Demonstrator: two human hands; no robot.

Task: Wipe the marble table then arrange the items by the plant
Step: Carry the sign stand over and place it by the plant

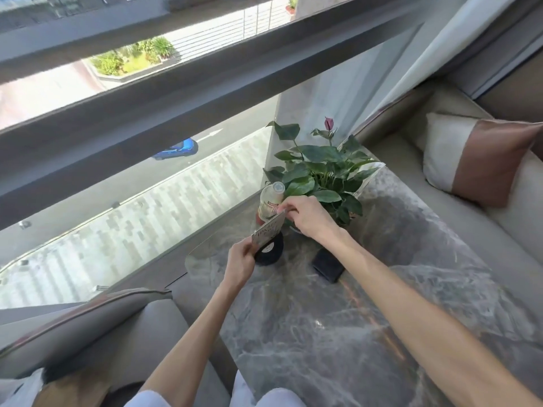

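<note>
A printed card (269, 233) stands tilted over a round black base (270, 252) on the grey marble table (338, 312). My left hand (239, 264) pinches the card's lower left edge. My right hand (305, 217) pinches its upper right corner. Behind the card stands a clear bottle (269, 201) with a white cap and red label. A green potted plant (320, 171) with one dark pink bud sits at the table's far corner, just right of the bottle. A flat black rectangular object (327, 265) lies on the marble to the right of the base.
A large window with a thick grey frame (147, 136) runs behind the table. Beige sofa seats flank the table on the left (123, 327) and right, and a brown and cream cushion (476, 158) leans on the right seat. A curtain (411, 54) hangs at the back right.
</note>
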